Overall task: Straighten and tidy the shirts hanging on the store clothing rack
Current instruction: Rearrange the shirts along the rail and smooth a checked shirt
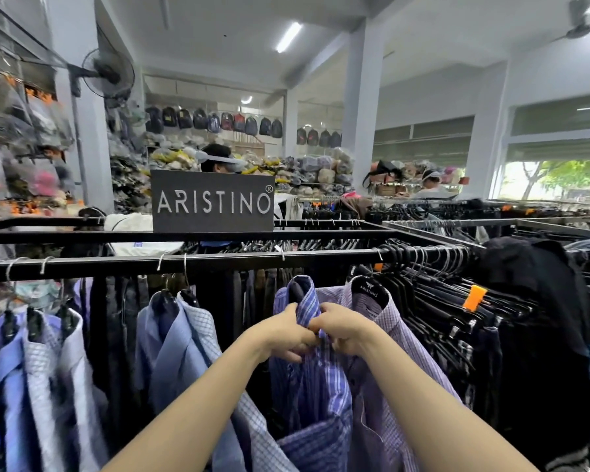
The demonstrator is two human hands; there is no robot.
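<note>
Both hands were in tight at the centre of the view, and they were clamped on the same thing: the left hand (pixel 286 330) and the right hand (pixel 343 330) met almost knuckle to knuckle, each pinching the front of the striped shirt (pixel 315 379) just below its collar. That shirt hung from the rail (pixel 218 264), with the lilac shirt (pixel 399 321) pressed against it at 3 o'clock and the pale shirts (pixel 181 338) at 9 o'clock.

It looked like the top button or placket was being worked. To do it well, I'd say: keep the two edges level, draw the cloth taut between the thumbs, and let the hanger carry the weight so the collar sat square. Then smooth down the front and space it evenly from its neighbours.

Writing? Plenty. The sign (pixel 213 202) at 12 o'clock read "ARISTINO" with a registered mark, and the hanger (pixel 369 291) at 1 o'clock carried the same name. An orange tag (pixel 474 297) at 3 o'clock was too small to read.
</note>
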